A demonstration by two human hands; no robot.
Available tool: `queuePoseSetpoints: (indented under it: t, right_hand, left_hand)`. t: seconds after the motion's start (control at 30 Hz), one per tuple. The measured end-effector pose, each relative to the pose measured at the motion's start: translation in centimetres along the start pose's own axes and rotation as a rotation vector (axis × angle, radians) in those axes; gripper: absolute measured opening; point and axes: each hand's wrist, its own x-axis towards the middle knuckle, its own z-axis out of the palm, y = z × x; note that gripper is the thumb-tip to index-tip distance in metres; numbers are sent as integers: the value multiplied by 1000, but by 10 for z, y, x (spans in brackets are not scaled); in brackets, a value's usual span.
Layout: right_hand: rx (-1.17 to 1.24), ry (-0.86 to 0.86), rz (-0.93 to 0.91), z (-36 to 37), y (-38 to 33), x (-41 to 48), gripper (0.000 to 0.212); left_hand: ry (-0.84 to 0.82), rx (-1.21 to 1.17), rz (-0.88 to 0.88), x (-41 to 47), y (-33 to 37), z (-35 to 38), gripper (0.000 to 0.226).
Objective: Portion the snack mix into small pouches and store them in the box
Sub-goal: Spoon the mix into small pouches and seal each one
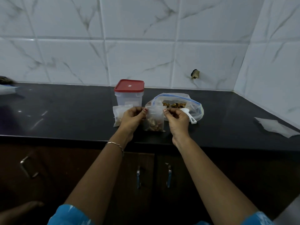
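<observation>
From the head view, looking down over both forearms, the left hand and the right hand each pinch a top corner of a small clear pouch. They hold it upright between them above the near middle of the black desk. A clump of mix sits in the pouch's bottom, and its mouth runs between the two pinches. I cannot tell whether that seal is pressed closed. Just left of it, partly behind the left hand, a second pouch with some mix in it rests on the desk. Behind that stands the box, clear-walled, with its red lid on. To the right and a little farther back lies the big bag, mouth open, with a white scoop at its near edge. The likely step is sealing the pouch, and that is where it could go wrong. If the strip is only half pressed, or a crumb sits in the track, the pouch may open and spill when it is dropped into the box. The thin film could also slip out of so light a pinch. The lid must come off first, and a hand reaching back for it could knock the second pouch.
</observation>
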Motion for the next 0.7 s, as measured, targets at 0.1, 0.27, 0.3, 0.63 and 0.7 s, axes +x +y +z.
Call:
queuePoseSetpoints:
  t: [0.1,0.27,0.3,0.63,0.7]
  right_hand:
    - [18,-5,-2,0,0,0,7]
    - [39,17,7,0,0,-1,8]
    - [51,21,13,0,0,-1,6]
    - [50,-101,18,-1,1,-2,5]
    - [47,-120,32,-2,1,-2,3]
  left_hand:
    - [6,21,33,-1,1,0,17]
    - [15,95,85,-4,-2,8,18]
    - [14,106,93,-4,-2,9,20]
    - [-41,98,107,-6,1,11,17]
    - [-80,115,123,-8,2,11,21]
